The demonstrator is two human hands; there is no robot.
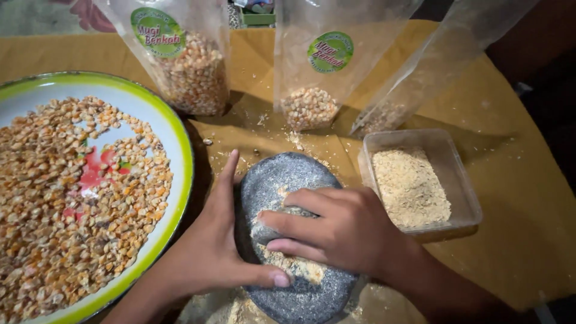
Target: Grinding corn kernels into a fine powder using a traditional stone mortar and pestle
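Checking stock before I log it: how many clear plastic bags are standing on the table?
3: left bag behind the tray, middle bag behind the stone mortar, right bag leaning over the plastic container. More may sit out of frame.

We see a table under a tan cloth (516, 198). On it, at nine o'clock, sits a green-rimmed tray (180, 150) of corn kernels. At six lies a grey grinding stone (276, 180). At three sits a clear plastic box (462, 180) (holding pale meal). Toward twelve stand three clear bags (312, 78), and crumbs (294, 139) lie scattered beside them.
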